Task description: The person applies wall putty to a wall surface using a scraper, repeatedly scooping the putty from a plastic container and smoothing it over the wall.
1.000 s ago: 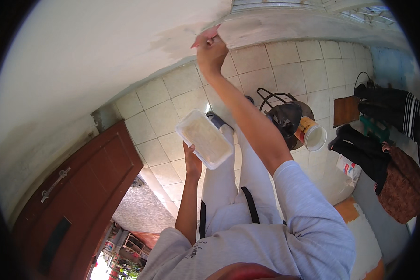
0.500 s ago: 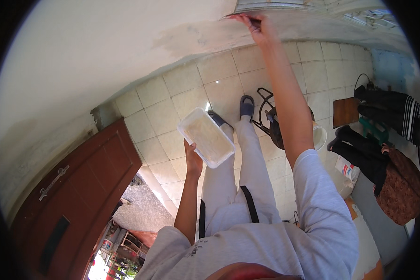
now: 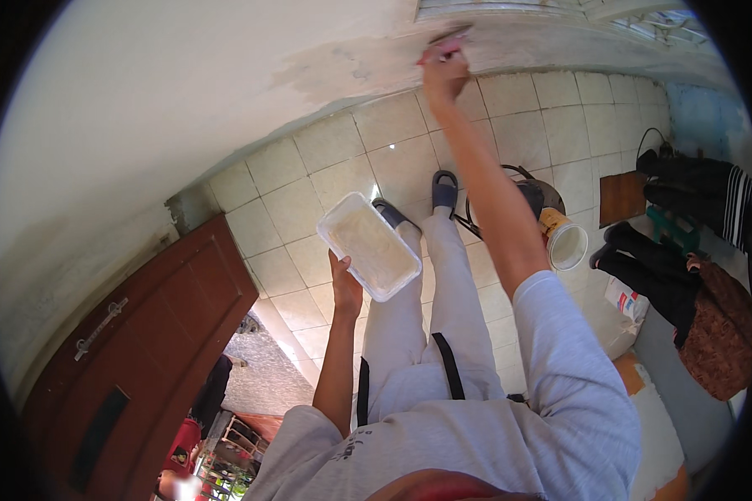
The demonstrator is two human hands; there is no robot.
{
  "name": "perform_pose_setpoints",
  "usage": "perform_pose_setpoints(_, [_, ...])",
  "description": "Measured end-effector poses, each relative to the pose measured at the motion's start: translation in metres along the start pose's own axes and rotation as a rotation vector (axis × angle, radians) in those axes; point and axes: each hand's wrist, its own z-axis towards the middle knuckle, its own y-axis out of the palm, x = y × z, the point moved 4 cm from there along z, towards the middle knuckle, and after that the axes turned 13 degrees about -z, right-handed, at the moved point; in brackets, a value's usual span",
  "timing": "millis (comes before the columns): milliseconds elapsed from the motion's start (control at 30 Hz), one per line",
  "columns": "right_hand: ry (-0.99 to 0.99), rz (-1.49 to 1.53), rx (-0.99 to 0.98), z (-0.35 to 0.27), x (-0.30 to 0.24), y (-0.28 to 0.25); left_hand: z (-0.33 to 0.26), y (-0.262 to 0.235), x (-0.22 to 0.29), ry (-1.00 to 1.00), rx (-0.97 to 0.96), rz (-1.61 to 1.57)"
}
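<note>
In my left hand (image 3: 345, 288) is a rectangular white plastic tub (image 3: 322, 227), tilted, with pale paste (image 3: 372, 242) spread inside it. The thumb lies over its side rim while the other fingers are hidden beneath. My right hand (image 3: 445, 77) is stretched out toward the wall, closed around a putty knife (image 3: 451, 35) with a reddish handle and a thin dark blade. Motion blurs this tool, and I cannot tell whether its blade touches the wall. Behind it the white wall (image 3: 184, 92) carries a damp-looking greyish patch (image 3: 330, 67) below a slatted window (image 3: 501, 8).
A pail (image 3: 566, 246) and a dark round object (image 3: 539, 196) stand right of my feet on the tiled floor (image 3: 334, 150). Farther right are dark-clothed legs (image 3: 647, 255) and a green stool (image 3: 675, 232). A brown door (image 3: 154, 334) stands at left, with a red-clothed person (image 3: 182, 442) beyond.
My right hand has drawn back and slightly left from the window's lower edge, with the putty knife turned in it. The left hand and tub stay put. A red-clothed person now shows beyond the door.
</note>
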Motion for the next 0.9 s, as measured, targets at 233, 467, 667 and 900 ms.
perform_pose_setpoints(233, [0.012, 0.439, -0.219, -0.101, -0.073, 0.012, -0.001, 0.011, -0.003, -0.012, -0.012, 0.011])
perform_pose_setpoints(467, [0.648, 0.735, -0.43, -0.062, 0.019, 0.006, -0.002, 0.019, -0.003, -0.017, -0.05, 0.024])
perform_pose_setpoints(667, [0.549, 1.085, -0.672, 0.067, 0.001, 0.01, -0.001, 0.018, -0.002, 0.003, -0.017, 0.029])
perform_pose_setpoints(900, [0.626, 0.95, -0.344, 0.043, 0.032, -0.045, -0.003, 0.005, -0.001, -0.003, 0.026, 0.012])
